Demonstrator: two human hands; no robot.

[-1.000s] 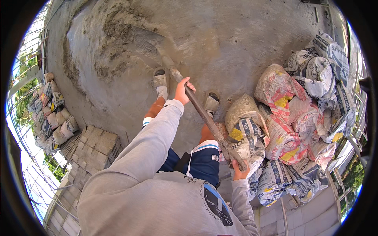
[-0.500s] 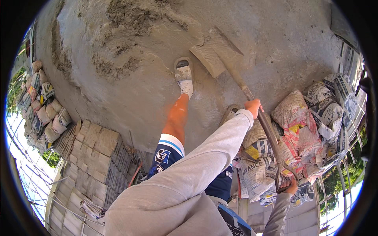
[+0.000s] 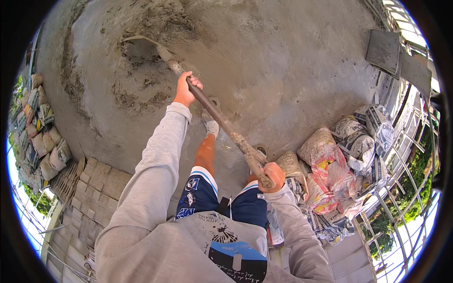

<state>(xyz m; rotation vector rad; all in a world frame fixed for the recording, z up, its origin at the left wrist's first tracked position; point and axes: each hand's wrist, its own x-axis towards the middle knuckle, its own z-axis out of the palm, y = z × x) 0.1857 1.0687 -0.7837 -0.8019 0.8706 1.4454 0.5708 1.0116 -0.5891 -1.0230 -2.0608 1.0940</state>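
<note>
A mud-coated shovel (image 3: 219,115) slants across the middle of the view from upper left to lower right. My left hand (image 3: 185,88) is wrapped round its shaft, not far below the blade. At the handle end my right hand (image 3: 272,178) is closed on the grip, near my right thigh. The blade (image 3: 141,40) stands tilted, its edge toward me, at the near side of a lumpy heap of wet grey mortar (image 3: 163,21). How deep its tip goes into the mix cannot be made out.
Filled sacks (image 3: 325,174) are piled close on my right, more sacks (image 3: 40,127) at the far left. Stacked tiles or blocks (image 3: 101,181) stand at the left. Dark flat boards (image 3: 384,52) lie by the right edge. Wet mortar covers the floor (image 3: 292,61) around my sandalled feet.
The shovel blade has swung left from the bare wet floor to the mortar heap. Both hands moved left with it, my right hand drawing in toward my body.
</note>
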